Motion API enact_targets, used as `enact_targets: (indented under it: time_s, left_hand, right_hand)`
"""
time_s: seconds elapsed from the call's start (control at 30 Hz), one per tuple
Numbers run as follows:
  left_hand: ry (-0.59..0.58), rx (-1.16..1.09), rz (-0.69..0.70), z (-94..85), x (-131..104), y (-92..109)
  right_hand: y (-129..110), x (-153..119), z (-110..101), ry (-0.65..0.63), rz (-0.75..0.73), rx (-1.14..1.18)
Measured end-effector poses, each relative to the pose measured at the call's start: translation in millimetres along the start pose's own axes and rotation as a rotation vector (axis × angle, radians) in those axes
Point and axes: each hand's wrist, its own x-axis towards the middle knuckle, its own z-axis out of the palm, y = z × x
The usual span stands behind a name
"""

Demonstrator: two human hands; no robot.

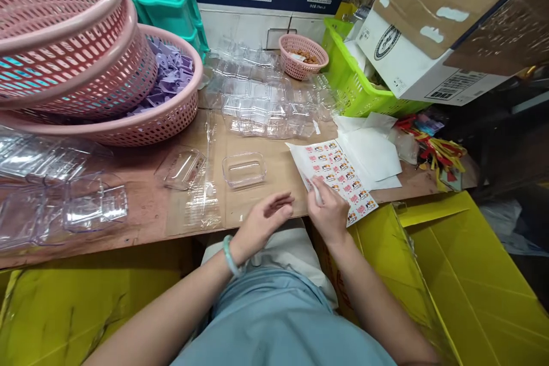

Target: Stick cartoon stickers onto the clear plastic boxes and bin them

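Note:
My right hand is closed on the lower left edge of a sticker sheet, whose paper curls up at the fingers. Rows of small pink and orange-and-white cartoon stickers cover the sheet. My left hand, with a pale green bangle at its wrist, hovers by the table's front edge, fingers stretched out and holding nothing visible. Just beyond it a clear plastic tray lies on the cardboard. Farther left sits another clear plastic piece with a small printed mark on it.
Many clear plastic cases lie at the back. Stacked pink baskets, one holding purple pieces, stand left. A small pink basket, a green crate and a white carton are behind right. Yellow boxes flank my lap.

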Motion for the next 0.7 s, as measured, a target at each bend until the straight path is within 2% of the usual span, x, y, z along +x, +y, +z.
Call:
enact_targets:
  time_s: [0.07,0.17,0.27,0.37,0.43,0.57,0.7]
  left_hand:
    - [0.011,-0.264,-0.128,16.0,18.0,-4.5]
    - [0.147,-0.441,-0.217,13.1,36.0,-8.3]
    - [0.195,-0.467,-0.273,1.5,37.9,-8.3]
    - [0.13,-0.472,-0.302,2.5,30.7,-8.7]
    - [0.119,-0.47,-0.28,9.7,25.3,-11.3]
    - [0.249,-0.461,-0.153,21.1,20.0,-18.3]
    - [0.219,-0.426,-0.087,22.6,20.7,-18.8]
  right_hand:
    - [-18.0,-2.8,-9.1,-0.1,-0.129,0.142]
    - [-17.4,-10.9,-20.3,-0.209,-0.262,0.246]
    - [10.2,-20.6,-17.0,-0.138,-0.301,0.173]
    - [29.5,-26.3,-6.1,-0.029,-0.325,0.147]
    - [28.4,-26.1,-3.3,-0.001,-0.313,0.169]
    - [10.3,-19.0,-14.4,-0.097,-0.278,0.346]
    - [-0.9,-11.1,-20.8,-0.112,-0.145,0.455]
